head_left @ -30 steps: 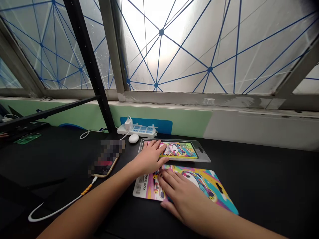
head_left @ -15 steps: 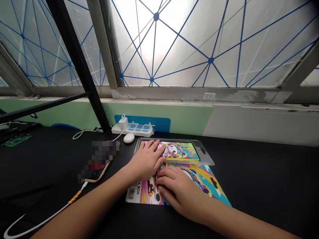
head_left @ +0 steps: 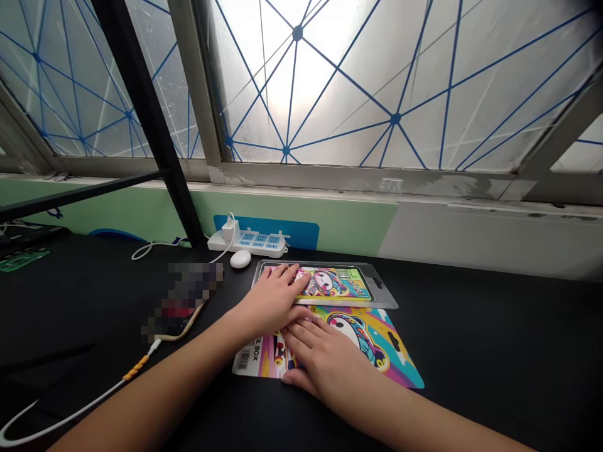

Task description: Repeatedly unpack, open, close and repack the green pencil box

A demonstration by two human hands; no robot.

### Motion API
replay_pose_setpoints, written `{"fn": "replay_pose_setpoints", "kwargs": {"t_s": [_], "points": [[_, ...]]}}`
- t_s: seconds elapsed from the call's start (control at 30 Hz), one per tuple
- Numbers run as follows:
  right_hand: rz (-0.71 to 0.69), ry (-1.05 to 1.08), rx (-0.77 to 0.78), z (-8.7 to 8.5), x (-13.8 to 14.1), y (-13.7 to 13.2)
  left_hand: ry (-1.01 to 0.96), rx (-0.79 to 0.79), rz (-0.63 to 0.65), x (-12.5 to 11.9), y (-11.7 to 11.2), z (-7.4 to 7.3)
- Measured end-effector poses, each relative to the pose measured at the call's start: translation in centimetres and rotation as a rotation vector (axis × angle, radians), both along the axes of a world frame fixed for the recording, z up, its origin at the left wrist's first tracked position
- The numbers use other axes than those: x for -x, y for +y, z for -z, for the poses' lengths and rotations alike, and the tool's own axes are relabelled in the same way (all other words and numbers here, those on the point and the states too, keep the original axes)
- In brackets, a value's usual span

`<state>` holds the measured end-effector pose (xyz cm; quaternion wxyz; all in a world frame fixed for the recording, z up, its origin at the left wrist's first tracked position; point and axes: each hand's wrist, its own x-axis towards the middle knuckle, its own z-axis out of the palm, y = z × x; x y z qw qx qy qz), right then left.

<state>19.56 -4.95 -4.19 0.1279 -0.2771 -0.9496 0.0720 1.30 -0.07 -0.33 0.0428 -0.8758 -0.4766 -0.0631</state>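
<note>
Daylight glares through the frosted window (head_left: 301, 81), leaving the black desk (head_left: 494, 333) dim, its edges bowed.

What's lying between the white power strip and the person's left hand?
A small white oval object, maybe an earbud case, rests there on the black desk, as the head view shows.

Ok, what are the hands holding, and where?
No clear grip: the left hand lies flat on the left end of the blister pack, the right hand flat on the printed card.
</note>
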Motion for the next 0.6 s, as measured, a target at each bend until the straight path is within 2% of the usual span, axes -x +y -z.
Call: {"fn": "replay_pose_setpoints", "kwargs": {"t_s": [0.13,0.27,0.37,0.47,0.6], "points": [[0.015,0.057,-0.154,0.8,0.3,0.6,0.022,-0.025,0.01,-0.2,0.0,-0.2],[0.037,0.062,-0.113,0.3,0.3,1.2,-0.029,-0.034,0.049,-0.3,0.0,0.0],[0.029,0.098,-0.137,0.2,0.2,1.2,-0.07,-0.034,0.054,-0.1,0.1,0.3],[-0.002,0.138,-0.165,0.1,0.1,0.9,-0.083,-0.02,0.055,0.1,0.1,0.4],[-0.062,0.238,-0.12,-0.6,-0.4,0.4,-0.102,0.003,0.022,0.4,-0.2,0.3]]}}
